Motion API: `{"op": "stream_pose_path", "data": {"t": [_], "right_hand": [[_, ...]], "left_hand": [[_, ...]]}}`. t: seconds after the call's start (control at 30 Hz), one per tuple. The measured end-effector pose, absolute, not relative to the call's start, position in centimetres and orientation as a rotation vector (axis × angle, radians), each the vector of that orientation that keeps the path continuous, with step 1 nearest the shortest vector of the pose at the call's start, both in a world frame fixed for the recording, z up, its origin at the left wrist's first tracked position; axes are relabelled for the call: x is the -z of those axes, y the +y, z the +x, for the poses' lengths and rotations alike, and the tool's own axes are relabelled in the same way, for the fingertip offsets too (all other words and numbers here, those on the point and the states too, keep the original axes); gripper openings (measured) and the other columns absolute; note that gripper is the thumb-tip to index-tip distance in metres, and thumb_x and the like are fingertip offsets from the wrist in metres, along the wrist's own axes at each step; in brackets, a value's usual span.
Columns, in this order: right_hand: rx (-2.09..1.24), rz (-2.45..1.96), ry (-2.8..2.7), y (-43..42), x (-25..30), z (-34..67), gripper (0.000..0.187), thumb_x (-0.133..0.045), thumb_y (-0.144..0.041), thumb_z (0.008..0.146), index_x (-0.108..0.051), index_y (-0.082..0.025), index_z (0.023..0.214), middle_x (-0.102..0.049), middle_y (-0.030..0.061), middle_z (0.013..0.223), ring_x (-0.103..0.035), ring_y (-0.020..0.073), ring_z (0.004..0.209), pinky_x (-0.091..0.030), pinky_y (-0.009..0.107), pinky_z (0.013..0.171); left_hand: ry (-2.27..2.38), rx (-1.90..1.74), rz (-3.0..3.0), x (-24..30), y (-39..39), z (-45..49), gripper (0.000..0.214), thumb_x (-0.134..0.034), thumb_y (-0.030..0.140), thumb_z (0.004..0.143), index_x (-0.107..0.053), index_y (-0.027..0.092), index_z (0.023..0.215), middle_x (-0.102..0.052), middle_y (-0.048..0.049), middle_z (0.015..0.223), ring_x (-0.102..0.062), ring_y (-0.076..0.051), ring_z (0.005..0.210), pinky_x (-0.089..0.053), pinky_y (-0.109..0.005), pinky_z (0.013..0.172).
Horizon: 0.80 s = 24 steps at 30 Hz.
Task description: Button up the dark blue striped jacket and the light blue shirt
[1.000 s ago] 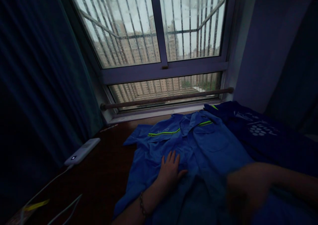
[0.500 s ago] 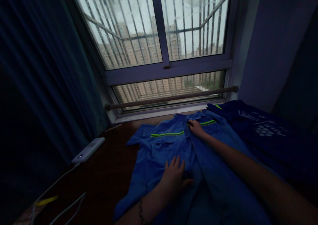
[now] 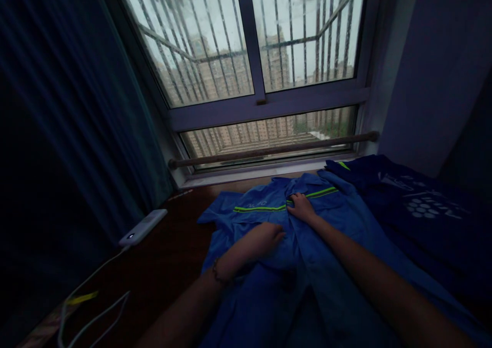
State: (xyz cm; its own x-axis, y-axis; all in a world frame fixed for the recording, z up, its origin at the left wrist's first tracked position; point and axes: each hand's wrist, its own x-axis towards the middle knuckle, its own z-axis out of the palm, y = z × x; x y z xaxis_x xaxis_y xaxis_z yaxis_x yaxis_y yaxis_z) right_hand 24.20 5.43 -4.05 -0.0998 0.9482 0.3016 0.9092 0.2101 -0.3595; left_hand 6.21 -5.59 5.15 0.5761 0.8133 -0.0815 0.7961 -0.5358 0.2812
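A bright blue work shirt (image 3: 338,235) with a neon yellow stripe lies spread on a dark wooden surface below the window. My right hand (image 3: 302,207) rests at the shirt's front opening near the stripe, fingers curled and pinching the fabric edge. My left hand (image 3: 265,235) lies on the shirt's left front panel, a little nearer to me, knuckles up with fingers bent into the cloth. A beaded bracelet (image 3: 216,273) circles my left wrist.
A dark navy garment (image 3: 423,209) with a white print lies to the right of the shirt. A white power bank (image 3: 143,227) with cables sits at the left on the wooden surface (image 3: 161,276). A wooden rail (image 3: 269,150) runs under the barred window; dark curtain at left.
My left hand has slid forward up the shirt and curled its fingers. My right hand stays at the collar opening, where it reached from near me a second ago. The view shifted slightly left.
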Motion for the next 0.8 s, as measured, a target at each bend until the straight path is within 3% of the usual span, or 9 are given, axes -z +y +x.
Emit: {"op": "stream_pose_path", "data": {"t": [0.13, 0.4, 0.67, 0.8], "right_hand": [[-0.147, -1.697, -2.023, 5.8, 4.2, 24.4, 0.031, -0.049, -0.031, 0.076, -0.055, -0.014, 0.1, -0.052, 0.0099, 0.099, -0.044, 0.0199, 0.094, -0.031, 0.026, 0.082], [-0.24, -1.646, -1.986, 6.1, 4.3, 24.7, 0.02, -0.051, -0.022, 0.071, -0.061, -0.013, 0.086, -0.057, 0.0083, 0.09, -0.048, 0.0187, 0.088, -0.033, 0.025, 0.078], [-0.523, -1.442, -1.754, 8.4, 5.2, 25.2, 0.027, -0.045, -0.019, 0.07, -0.064, -0.011, 0.088, -0.062, 0.0081, 0.089, -0.054, 0.0178, 0.083, -0.038, 0.025, 0.074], [-0.751, -1.256, -1.659, 8.4, 4.5, 25.2, 0.032, -0.041, -0.024, 0.072, -0.064, -0.011, 0.09, -0.064, 0.0048, 0.083, -0.056, 0.0155, 0.075, -0.041, 0.023, 0.066]], "left_hand": [[1.553, -0.361, 2.359, -3.1, 1.2, 8.7, 0.021, -0.044, 0.018, 0.076, -0.06, 0.011, 0.087, -0.062, -0.0109, 0.089, -0.056, -0.018, 0.084, -0.039, -0.026, 0.074], [1.597, -0.677, 2.15, 2.1, 5.8, 10.9, 0.022, -0.058, 0.027, 0.067, -0.058, 0.01, 0.08, -0.061, -0.0042, 0.074, -0.054, -0.014, 0.068, -0.039, -0.022, 0.061], [1.389, -0.958, 1.837, 5.1, 7.7, 9.9, 0.016, -0.059, 0.026, 0.066, -0.052, 0.013, 0.07, -0.054, 0.0018, 0.05, -0.054, -0.012, 0.049, -0.04, -0.022, 0.049], [1.219, -0.989, 1.6, 5.5, 8.2, 9.7, 0.017, -0.062, 0.021, 0.064, -0.049, 0.013, 0.071, -0.058, 0.0003, 0.051, -0.058, -0.014, 0.047, -0.045, -0.025, 0.049]]}}
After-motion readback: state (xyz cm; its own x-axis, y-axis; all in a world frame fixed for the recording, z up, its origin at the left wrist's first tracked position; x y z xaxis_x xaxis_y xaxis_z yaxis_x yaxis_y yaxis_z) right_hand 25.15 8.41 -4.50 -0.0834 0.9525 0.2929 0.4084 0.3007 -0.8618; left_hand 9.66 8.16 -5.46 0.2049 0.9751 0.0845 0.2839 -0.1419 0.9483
